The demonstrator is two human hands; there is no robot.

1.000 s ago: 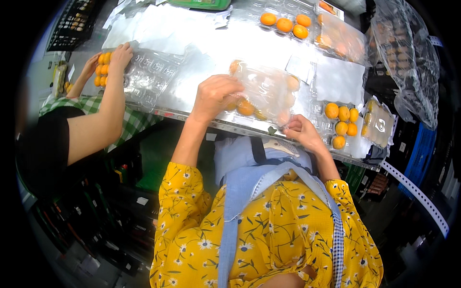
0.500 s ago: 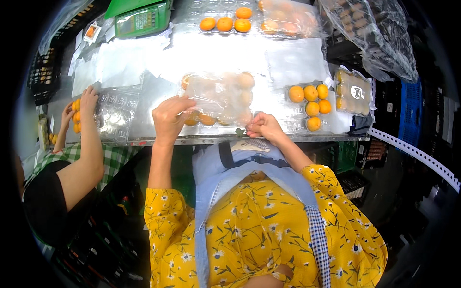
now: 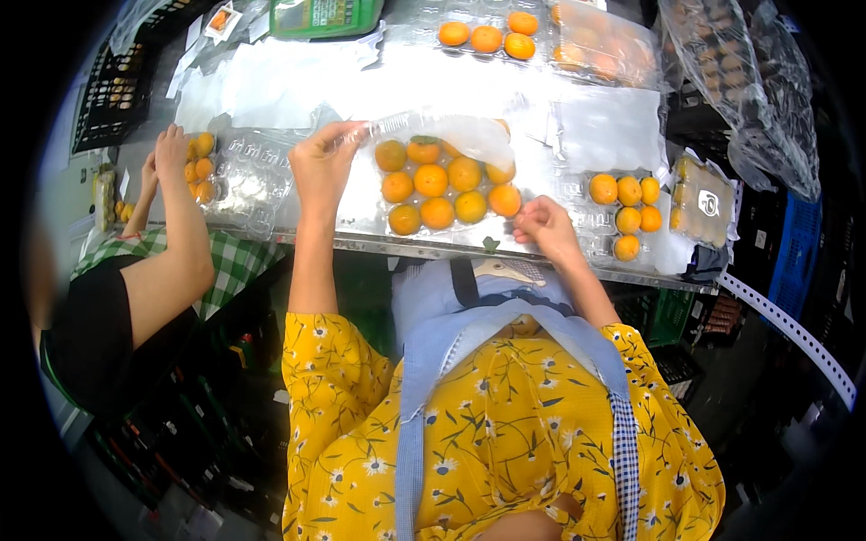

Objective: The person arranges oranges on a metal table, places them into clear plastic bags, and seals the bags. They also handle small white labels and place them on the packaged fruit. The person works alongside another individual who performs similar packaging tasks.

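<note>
In front of me at the table edge lies a clear plastic fruit box filled with rows of mandarins [image 3: 431, 180]. My left hand [image 3: 321, 167] is closed, pinching the left edge of a translucent lid [image 3: 474, 135]. That lid is raised and tilted over the back of the box, hiding part of the rear row. At the box's front right corner, beside a mandarin [image 3: 504, 200], is my right hand [image 3: 548, 227]. Its fingers are curled together; what they hold, if anything, I cannot make out. A small green leaf [image 3: 491, 243] rests at the table's front edge.
To the right are a partly filled tray of mandarins [image 3: 628, 218] and a closed fruit box [image 3: 704, 200]. Farther back stand more mandarins [image 3: 486, 39], a covered box [image 3: 604, 45] and a green scale [image 3: 327, 16]. At left, a co-worker's arm [image 3: 167, 252] reaches to other fruit.
My left hand has lifted the lid, which lay over the mandarins; most of the fruit now shows. My right hand stays near the front right corner. The whole view has shifted.
</note>
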